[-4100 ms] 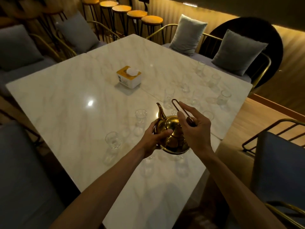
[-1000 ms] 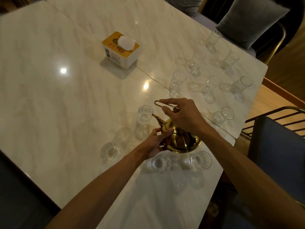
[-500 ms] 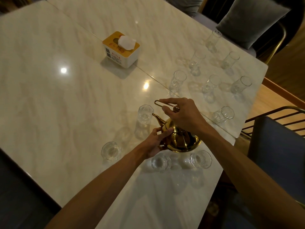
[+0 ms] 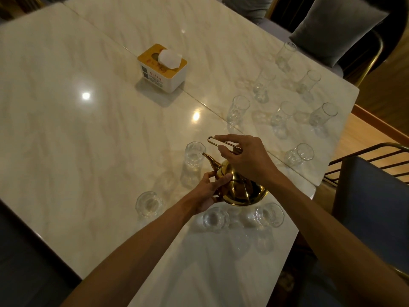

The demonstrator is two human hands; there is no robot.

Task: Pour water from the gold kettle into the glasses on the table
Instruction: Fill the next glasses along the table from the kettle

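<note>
The gold kettle [image 4: 240,191] is held just above the marble table [image 4: 88,140], tipped to the left, its spout over the rim of a tall clear glass [image 4: 194,155]. My right hand [image 4: 245,158] grips the kettle's wire handle from above. My left hand [image 4: 210,188] presses on the kettle's lid and left side. Three short glasses stand near me: one at the left [image 4: 148,203], one below the kettle [image 4: 215,218] and one to its right [image 4: 270,214]. Several more glasses stand at the far right, such as the closest one [image 4: 299,154].
A yellow-topped tissue box [image 4: 162,67] stands mid-table. A seam [image 4: 199,100] joins the two table tops. A blue chair with a gold frame [image 4: 374,196] is at the right edge, and a grey cushion [image 4: 336,27] lies on the seat beyond the table.
Since four seconds ago my view has dropped closer to the table and the kettle has tipped left, its spout reaching the tall glass. In the last second the hands have barely shifted.
</note>
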